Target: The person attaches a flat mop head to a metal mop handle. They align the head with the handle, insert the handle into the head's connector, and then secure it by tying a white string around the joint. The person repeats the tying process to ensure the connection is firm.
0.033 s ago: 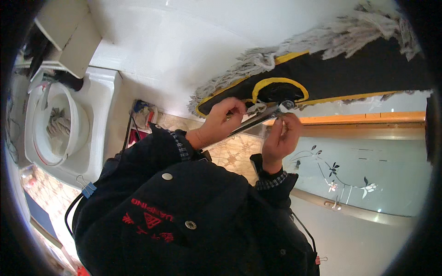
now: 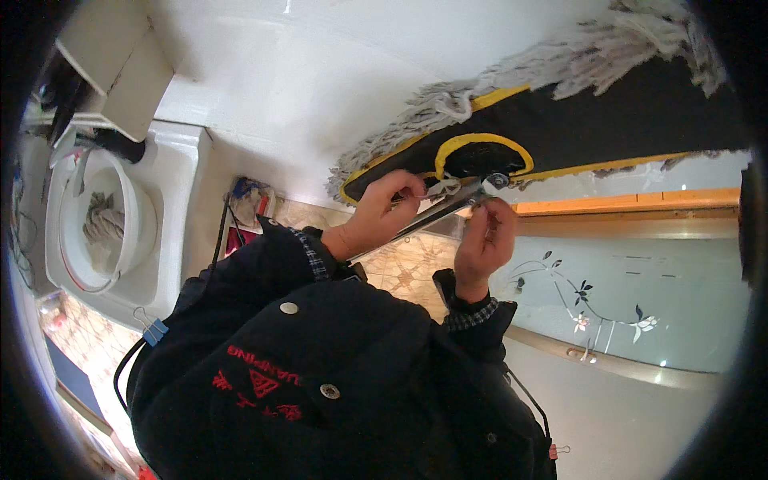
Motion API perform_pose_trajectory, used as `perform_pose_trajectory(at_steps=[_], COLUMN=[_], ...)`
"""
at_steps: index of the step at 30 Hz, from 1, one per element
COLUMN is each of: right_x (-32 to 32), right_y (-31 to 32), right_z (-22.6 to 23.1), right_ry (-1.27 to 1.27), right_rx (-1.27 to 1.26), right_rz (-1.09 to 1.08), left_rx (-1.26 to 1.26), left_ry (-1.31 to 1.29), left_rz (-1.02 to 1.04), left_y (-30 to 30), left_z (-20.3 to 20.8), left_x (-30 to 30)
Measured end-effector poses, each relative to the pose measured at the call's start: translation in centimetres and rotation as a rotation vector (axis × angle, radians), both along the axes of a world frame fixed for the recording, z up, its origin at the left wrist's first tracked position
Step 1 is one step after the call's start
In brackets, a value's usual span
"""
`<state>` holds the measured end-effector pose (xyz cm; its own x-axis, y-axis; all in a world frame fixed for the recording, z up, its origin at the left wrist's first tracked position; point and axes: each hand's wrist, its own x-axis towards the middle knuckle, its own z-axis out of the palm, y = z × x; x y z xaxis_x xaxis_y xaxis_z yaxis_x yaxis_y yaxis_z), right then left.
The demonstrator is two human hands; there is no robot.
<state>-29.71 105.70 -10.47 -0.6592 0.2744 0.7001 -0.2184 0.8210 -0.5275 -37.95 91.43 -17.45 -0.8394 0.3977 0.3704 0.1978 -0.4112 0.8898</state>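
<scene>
The left hand (image 2: 384, 212) is seen closed around the upper end of a metal mop handle (image 2: 424, 218), its fingers curled over the pole just below the joint. The right hand (image 2: 484, 240) is raised beside it, its fingertips pinched together at the metal joint (image 2: 490, 184) where the handle meets the mop head; what exactly is gripped between them cannot be told. Both forearms are covered by the dark jacket (image 2: 336, 376), with checked cuffs showing at the wrists.

To the left, a white washing machine (image 2: 172, 208) is seen with its round tub open; inside the tub a bundle of pale grey fabric or mop strands (image 2: 100, 224) is lying against the wall. Beside the machine, at the floor corner, a small cluster of coloured items (image 2: 248, 200) is visible, too small to be told apart.

The flat mop head (image 2: 608, 120) is held up just above and beyond both hands, its black backing edged in yellow, with a yellow-rimmed oval patch around the joint. Grey-white fringe (image 2: 512, 76) is spread along its far edge, against the white wall. The handle runs down from the joint between the two hands toward the chest. Behind the right hand, a frosted glass panel (image 2: 640, 296) with a flower pattern is seen below a wooden strip (image 2: 640, 202).
</scene>
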Motion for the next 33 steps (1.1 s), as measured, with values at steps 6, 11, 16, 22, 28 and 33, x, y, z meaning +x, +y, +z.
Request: perform_pose_trajectory(at_steps=[6,11,16,22,28,33], right_x=[0.8,0.0,-0.5,-1.5,-1.7,-2.0], right_y=[1.3,1.5,2.0,3.4,3.5,2.9], right_z=[-2.6,-2.3,-1.5,-1.9,-2.1,-1.5], right_ry=[-0.247,-0.265,-0.326,-0.418,-0.443,-0.374], right_rx=[-0.606,-0.84,-1.111,-1.277,-1.24,-1.445], right_rz=[0.075,0.195,0.295,0.354,0.4,0.41], left_rx=[-0.029,0.083,0.179,0.039,0.342,0.12], left_ry=[-0.372,-0.735,-0.799,-0.247,-0.859,-0.465], left_rz=[-0.151,-0.236,-0.275,-0.149,-0.244,0.068], left_y=[0.4,1.8,2.2,2.2,2.5,2.9], left_z=[2.0,3.3,2.7,2.3,3.8,3.4], left_x=[0.5,0.4,0.6,1.0,1.3,1.5])
